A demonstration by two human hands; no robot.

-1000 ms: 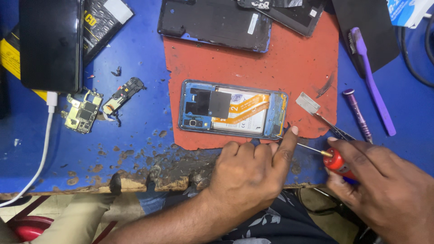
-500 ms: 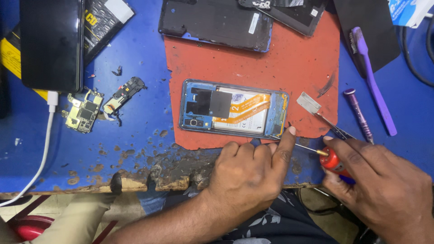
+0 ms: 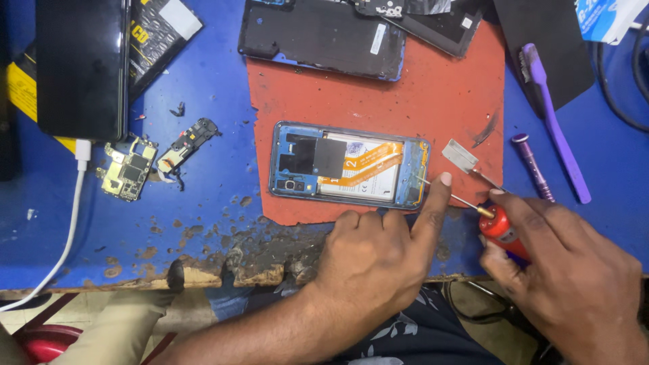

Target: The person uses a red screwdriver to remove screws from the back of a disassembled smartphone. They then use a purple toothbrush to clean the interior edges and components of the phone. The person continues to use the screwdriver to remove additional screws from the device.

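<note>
Steadying the opened phone (image 3: 348, 165), which lies on the red mat (image 3: 433, 101), the left hand (image 3: 378, 260) presses its forefinger against the phone's right edge. The right hand (image 3: 574, 277) is closed around a red-handled screwdriver (image 3: 497, 223), tip at that edge. Judgement: keep the driver square on the screw and the pressure light. Tweezers (image 3: 466, 162) lie just beside.

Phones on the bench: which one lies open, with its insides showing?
The phone on the red mat, by the left hand: its back is off, baring an orange ribbon cable. The black phone at top left is closed, on a white cable.
</note>
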